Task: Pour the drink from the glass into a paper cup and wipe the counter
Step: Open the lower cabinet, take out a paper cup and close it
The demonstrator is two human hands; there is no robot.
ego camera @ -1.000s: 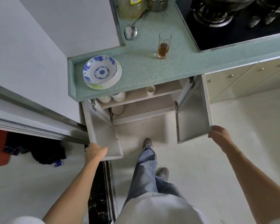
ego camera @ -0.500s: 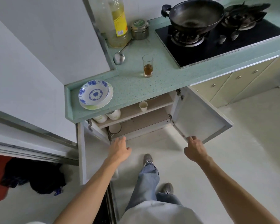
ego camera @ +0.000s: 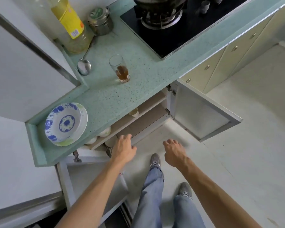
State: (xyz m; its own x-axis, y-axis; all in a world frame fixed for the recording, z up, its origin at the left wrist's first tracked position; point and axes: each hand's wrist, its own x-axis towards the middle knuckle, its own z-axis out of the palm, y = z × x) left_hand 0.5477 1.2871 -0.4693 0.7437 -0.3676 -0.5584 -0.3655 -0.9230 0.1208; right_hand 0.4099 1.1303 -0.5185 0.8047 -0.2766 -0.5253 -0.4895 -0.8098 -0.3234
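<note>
Paper cup (ego camera: 134, 112) on cabinet shelf (ego camera: 152, 105) awaits retrieval; left hand (ego camera: 123, 148) and right hand (ego camera: 174, 151) empty, fingers relaxed; next, grasp cup lightly

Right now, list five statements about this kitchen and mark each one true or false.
1. The glass stands upright on the counter with brown drink in it. True.
2. The left hand grips the glass. False: it holds nothing and is down by the open cupboard.
3. A paper cup stands on a shelf inside the cupboard. True.
4. The blue-patterned bowl lies inside the cupboard. False: it sits at the left end of the counter.
5. The right hand holds a cloth. False: it holds nothing.
</note>
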